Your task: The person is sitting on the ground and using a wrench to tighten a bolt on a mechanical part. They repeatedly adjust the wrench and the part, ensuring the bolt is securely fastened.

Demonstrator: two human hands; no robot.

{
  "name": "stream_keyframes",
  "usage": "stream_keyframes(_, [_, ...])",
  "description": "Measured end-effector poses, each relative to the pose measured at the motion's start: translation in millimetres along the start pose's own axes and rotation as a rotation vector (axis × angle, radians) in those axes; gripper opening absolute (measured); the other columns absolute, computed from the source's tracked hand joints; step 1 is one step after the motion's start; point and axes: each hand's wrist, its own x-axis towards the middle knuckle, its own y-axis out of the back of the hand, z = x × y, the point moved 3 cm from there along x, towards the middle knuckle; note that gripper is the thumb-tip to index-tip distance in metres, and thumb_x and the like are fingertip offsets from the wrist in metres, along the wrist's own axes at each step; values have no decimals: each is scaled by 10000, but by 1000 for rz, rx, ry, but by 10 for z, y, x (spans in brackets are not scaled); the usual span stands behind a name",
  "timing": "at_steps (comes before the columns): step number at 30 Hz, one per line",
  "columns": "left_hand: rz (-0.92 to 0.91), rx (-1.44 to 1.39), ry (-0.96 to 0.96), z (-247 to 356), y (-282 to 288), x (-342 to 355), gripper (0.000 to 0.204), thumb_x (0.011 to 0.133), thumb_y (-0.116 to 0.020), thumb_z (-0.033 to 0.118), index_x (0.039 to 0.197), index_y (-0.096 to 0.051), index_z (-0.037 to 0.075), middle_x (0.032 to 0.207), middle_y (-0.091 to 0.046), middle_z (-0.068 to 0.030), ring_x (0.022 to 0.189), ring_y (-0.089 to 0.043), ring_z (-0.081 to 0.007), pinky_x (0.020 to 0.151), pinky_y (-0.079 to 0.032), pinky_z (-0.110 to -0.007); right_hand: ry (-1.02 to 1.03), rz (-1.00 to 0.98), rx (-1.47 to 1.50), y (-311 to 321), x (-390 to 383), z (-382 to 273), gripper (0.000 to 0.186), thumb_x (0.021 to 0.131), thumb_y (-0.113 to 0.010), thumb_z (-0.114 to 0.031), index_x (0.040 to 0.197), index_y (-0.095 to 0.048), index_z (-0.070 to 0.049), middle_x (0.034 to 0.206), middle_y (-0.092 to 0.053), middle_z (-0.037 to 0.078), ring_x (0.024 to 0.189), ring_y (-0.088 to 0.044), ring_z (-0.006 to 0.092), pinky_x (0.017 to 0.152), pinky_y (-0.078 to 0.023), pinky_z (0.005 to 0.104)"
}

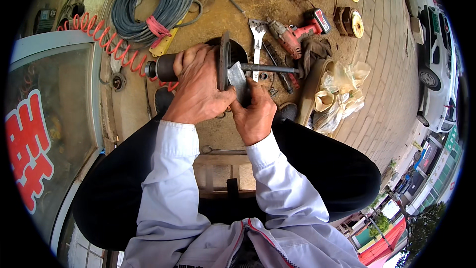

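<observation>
The left hand is grasping a dark metal part around its thick cylinder, just beside the wide round flange. This part is held above the floor, in front of the person's knees, and its thin shaft points to the right. The right hand is closed on a grey flat piece, which it holds against or near the shaft; I cannot tell exactly if they touch. The two thumbs are near each other. Beyond the hands, on the floor, there lie a silver adjustable wrench and a red power tool. At the left there are a dark hose coil and a red spiral hose; at the right, a crumpled plastic bag.
</observation>
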Motion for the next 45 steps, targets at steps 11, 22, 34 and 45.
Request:
stream_keyframes(11, [12, 59, 81, 54, -4, -12, 680, 665, -813, 221, 1273, -596, 5, 1269, -615, -210, 1272, -492, -401, 1130, -285, -515, -152, 43, 90, -119, -27, 45, 368, 745, -850, -122, 1049, -719, 39, 838, -695, 248, 743, -705, 394, 671, -553, 418])
stream_keyframes(22, [87, 83, 90, 43, -55, -35, 626, 687, -788, 207, 1251, -611, -1, 1236, -630, -203, 1254, -513, -380, 1133, -288, -504, -244, 64, 13, -114, -5, -46, 276, 802, -834, -159, 866, -648, 35, 771, -672, 273, 678, -705, 412, 609, -536, 434])
stream_keyframes(34, [146, 30, 64, 57, -57, -49, 735, 660, -798, 223, 1294, -558, -63, 1283, -585, -237, 1320, -464, -387, 1169, -244, -522, -74, -107, -77, -54, 24, -64, 279, 895, -758, -177, 913, -556, 15, 756, -666, 285, 785, -684, 488, 628, -535, 478])
stream_keyframes(45, [175, 78, 67, 96, -84, -73, 771, 677, -804, 199, 1348, -530, -64, 1296, -580, -229, 1323, -457, -379, 1176, -247, -519, 9, -119, -92, -36, 86, -62, 300, 907, -745, -192, 855, -544, 25, 689, -622, 274, 654, -655, 470, 559, -482, 468])
